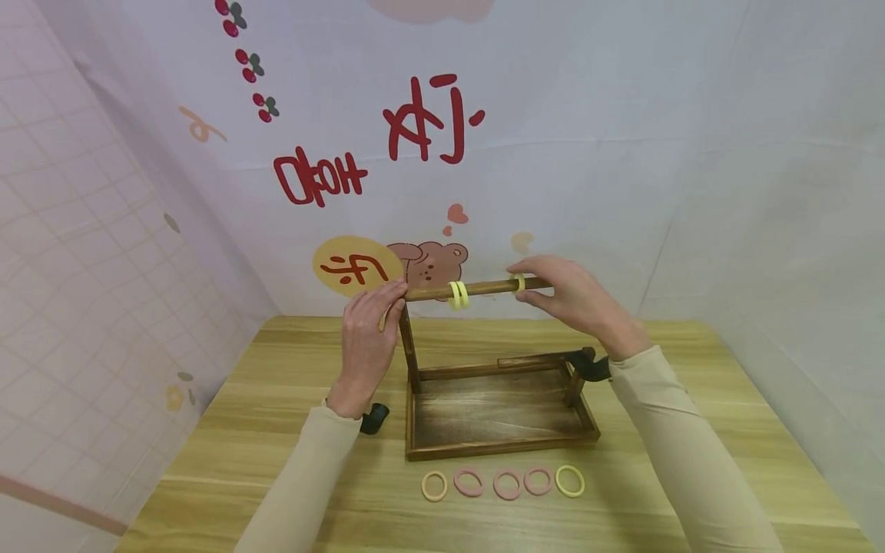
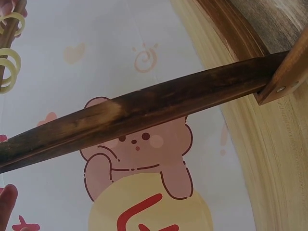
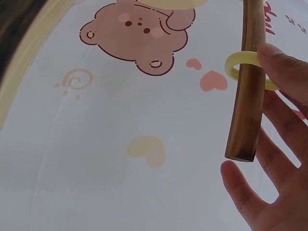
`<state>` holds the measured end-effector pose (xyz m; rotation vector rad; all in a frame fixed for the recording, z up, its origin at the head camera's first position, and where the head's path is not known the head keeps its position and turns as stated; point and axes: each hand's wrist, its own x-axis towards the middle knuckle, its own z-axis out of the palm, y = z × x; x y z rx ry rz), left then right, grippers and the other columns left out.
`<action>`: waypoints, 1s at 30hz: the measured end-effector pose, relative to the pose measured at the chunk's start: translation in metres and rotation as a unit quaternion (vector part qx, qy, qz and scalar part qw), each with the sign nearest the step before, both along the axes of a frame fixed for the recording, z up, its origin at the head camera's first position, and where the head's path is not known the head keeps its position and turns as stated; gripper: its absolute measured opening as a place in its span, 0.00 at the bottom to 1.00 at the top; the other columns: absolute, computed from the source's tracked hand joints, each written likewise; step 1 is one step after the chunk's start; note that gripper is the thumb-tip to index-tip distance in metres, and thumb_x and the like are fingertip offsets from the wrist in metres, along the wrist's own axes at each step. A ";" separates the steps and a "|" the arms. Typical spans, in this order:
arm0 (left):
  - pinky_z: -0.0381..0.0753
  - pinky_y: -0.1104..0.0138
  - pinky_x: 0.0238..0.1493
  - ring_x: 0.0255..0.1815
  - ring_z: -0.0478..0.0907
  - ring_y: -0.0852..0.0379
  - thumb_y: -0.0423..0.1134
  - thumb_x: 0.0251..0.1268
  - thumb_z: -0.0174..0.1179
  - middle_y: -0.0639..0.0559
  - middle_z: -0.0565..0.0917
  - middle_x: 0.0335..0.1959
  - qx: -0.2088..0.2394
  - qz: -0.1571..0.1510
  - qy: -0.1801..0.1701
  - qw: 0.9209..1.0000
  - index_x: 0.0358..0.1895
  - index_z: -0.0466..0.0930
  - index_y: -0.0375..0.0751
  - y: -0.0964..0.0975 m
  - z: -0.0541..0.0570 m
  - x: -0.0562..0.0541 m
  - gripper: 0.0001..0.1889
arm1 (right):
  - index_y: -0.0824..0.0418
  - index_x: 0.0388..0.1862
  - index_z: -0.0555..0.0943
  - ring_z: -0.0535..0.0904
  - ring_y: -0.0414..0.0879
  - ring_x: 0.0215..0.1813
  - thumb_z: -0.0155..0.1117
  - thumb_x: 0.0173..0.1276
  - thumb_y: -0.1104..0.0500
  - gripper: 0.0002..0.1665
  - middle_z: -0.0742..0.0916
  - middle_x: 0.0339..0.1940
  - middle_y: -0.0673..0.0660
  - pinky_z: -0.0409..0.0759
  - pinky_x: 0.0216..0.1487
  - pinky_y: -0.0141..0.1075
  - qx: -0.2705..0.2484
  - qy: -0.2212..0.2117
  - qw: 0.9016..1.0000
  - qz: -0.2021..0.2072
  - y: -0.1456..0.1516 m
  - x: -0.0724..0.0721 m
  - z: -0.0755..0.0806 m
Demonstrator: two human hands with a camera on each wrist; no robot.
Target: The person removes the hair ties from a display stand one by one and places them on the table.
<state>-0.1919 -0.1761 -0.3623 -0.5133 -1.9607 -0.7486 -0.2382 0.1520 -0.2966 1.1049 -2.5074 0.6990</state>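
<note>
The yellow ring point(image 3: 249, 58) on the rod point(image 1: 491, 288) could slip off its free right end onto the table point(image 1: 290, 430), I judge, if the right hand's point(image 1: 567, 296) pinch loosened or pulled outward; tilting the rod might also slide the pair of rings point(image 1: 454, 295) at its middle. That hand pinches narrowly with thumb and forefinger, the rest spread. The left hand point(image 1: 369, 330) grips the rod's left end, atop the post point(image 1: 409, 346). Five loose rings point(image 1: 507, 498) lie between the tray point(image 1: 505, 445) and the table's near edge.
</note>
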 end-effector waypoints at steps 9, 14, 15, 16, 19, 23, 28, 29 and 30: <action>0.75 0.41 0.63 0.55 0.86 0.42 0.31 0.69 0.67 0.45 0.88 0.55 -0.002 -0.002 0.002 1.000 0.55 0.88 0.37 0.000 0.000 -0.001 0.13 | 0.61 0.63 0.82 0.80 0.58 0.64 0.74 0.68 0.64 0.25 0.87 0.60 0.59 0.76 0.65 0.54 -0.001 -0.005 1.000 -0.002 0.004 0.000 -0.001; 0.74 0.41 0.63 0.55 0.86 0.43 0.30 0.70 0.67 0.45 0.88 0.55 -0.001 -0.004 0.002 1.000 0.55 0.88 0.37 0.000 0.000 0.000 0.13 | 0.61 0.63 0.82 0.81 0.57 0.63 0.74 0.68 0.64 0.25 0.87 0.60 0.59 0.77 0.63 0.54 -0.004 -0.006 1.000 -0.002 0.007 0.000 -0.002; 0.74 0.41 0.63 0.55 0.86 0.43 0.31 0.70 0.66 0.44 0.88 0.55 -0.002 -0.004 0.001 1.000 0.55 0.88 0.36 0.000 0.000 0.000 0.13 | 0.61 0.63 0.82 0.81 0.56 0.62 0.75 0.68 0.64 0.25 0.87 0.60 0.59 0.77 0.63 0.54 -0.004 -0.005 1.000 -0.003 0.008 -0.001 -0.002; 0.75 0.42 0.63 0.55 0.86 0.43 0.31 0.70 0.66 0.44 0.88 0.55 -0.004 -0.004 0.000 1.000 0.55 0.88 0.36 -0.001 0.000 0.000 0.13 | 0.61 0.63 0.82 0.81 0.56 0.62 0.75 0.68 0.64 0.25 0.87 0.60 0.59 0.77 0.63 0.53 -0.006 -0.004 1.000 -0.003 0.009 -0.001 -0.003; 0.75 0.42 0.63 0.55 0.86 0.43 0.31 0.71 0.65 0.44 0.88 0.55 -0.007 -0.003 -0.003 1.000 0.56 0.88 0.36 -0.001 0.000 0.000 0.13 | 0.61 0.63 0.83 0.82 0.56 0.61 0.75 0.67 0.64 0.25 0.87 0.60 0.59 0.77 0.62 0.53 -0.006 -0.002 1.000 -0.003 0.010 -0.002 -0.004; 0.74 0.41 0.63 0.55 0.86 0.43 0.31 0.71 0.66 0.44 0.88 0.56 -0.004 -0.002 -0.002 1.000 0.56 0.87 0.37 -0.001 0.000 0.000 0.14 | 0.60 0.63 0.83 0.82 0.55 0.60 0.75 0.68 0.64 0.24 0.87 0.59 0.58 0.77 0.62 0.53 -0.009 0.000 1.000 -0.004 0.012 -0.001 -0.004; 0.74 0.41 0.64 0.56 0.85 0.43 0.31 0.70 0.67 0.45 0.88 0.55 -0.002 0.000 -0.002 1.000 0.56 0.88 0.37 -0.001 0.000 -0.001 0.13 | 0.61 0.62 0.83 0.83 0.55 0.58 0.75 0.67 0.64 0.24 0.87 0.58 0.59 0.77 0.63 0.53 -0.013 0.004 1.000 -0.003 0.014 -0.001 -0.004; 0.74 0.41 0.64 0.56 0.85 0.43 0.31 0.70 0.67 0.45 0.88 0.55 -0.002 0.000 -0.004 1.000 0.56 0.88 0.37 -0.001 0.000 0.000 0.13 | 0.61 0.62 0.83 0.83 0.56 0.59 0.75 0.67 0.64 0.24 0.87 0.58 0.59 0.76 0.63 0.54 -0.013 0.006 1.000 -0.003 0.014 0.000 -0.004; 0.74 0.41 0.64 0.56 0.85 0.43 0.32 0.70 0.66 0.45 0.88 0.55 -0.001 -0.001 -0.004 1.000 0.55 0.88 0.37 -0.001 0.000 0.000 0.13 | 0.61 0.62 0.83 0.83 0.56 0.58 0.75 0.67 0.64 0.24 0.87 0.58 0.59 0.76 0.63 0.54 -0.013 0.008 1.000 -0.002 0.014 0.000 -0.003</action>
